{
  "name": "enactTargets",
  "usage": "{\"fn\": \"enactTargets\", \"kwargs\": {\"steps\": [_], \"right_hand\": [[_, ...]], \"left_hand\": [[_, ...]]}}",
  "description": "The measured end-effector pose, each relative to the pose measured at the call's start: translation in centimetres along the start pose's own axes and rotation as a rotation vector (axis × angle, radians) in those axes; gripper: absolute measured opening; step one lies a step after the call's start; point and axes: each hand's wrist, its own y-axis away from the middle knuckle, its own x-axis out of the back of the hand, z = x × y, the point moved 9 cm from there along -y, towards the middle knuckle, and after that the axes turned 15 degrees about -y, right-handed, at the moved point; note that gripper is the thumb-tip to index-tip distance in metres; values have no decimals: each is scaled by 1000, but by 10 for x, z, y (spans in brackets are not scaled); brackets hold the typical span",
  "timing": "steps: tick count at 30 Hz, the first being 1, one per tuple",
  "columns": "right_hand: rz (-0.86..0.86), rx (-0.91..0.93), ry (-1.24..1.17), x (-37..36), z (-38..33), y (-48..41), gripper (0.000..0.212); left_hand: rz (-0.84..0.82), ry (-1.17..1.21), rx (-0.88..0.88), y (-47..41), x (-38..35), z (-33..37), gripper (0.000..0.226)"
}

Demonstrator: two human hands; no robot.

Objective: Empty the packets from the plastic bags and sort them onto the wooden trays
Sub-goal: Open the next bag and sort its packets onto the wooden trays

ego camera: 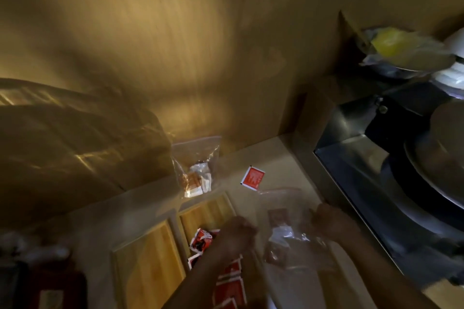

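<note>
Left tray (148, 266) bare; right tray (208, 211) crowded with red packets (229, 283); counter strip beside sink (356, 183) open.

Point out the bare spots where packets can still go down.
Left wooden tray is bare. Right tray is bare only at its far end; red packets crowd its near part. Counter around the lone red packet is open.

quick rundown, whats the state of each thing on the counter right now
left hand: closed, over the red packets
right hand: gripping the clear bag
clear bag: held, brown packets inside
far bag: leaning on the wall, packets inside
loose red packet: flat on the counter
right tray: holds red packets
left tray: no packets seen
</note>
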Motion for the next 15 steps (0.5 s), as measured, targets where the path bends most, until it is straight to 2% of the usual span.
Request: {"fn": "enactTargets", "kwargs": {"steps": [3, 5, 7, 9, 10, 13, 15], "right_hand": [[-6, 168, -147, 7, -56, -22, 11], [-49, 254, -377, 4, -98, -31, 27], [-80, 292, -503, -4, -137, -41, 31], [-151, 312, -595, -20, -176, -48, 30], [-179, 309, -664, -28, -192, -55, 29], [-222, 259, -922, -50, -229, -72, 16], [-314, 202, -1062, -63, -247, -72, 17]], "left_hand": [[237, 39, -29, 1, 53, 14, 28], [401, 103, -51, 2, 97, 18, 30], [561, 156, -31, 1, 135, 9, 31], [694, 110, -9, 1, 169, -1, 13], [745, 74, 5, 1, 183, -4, 12], [861, 115, 35, -4, 213, -15, 23], [889, 155, 47, -9, 222, -16, 28]]}}
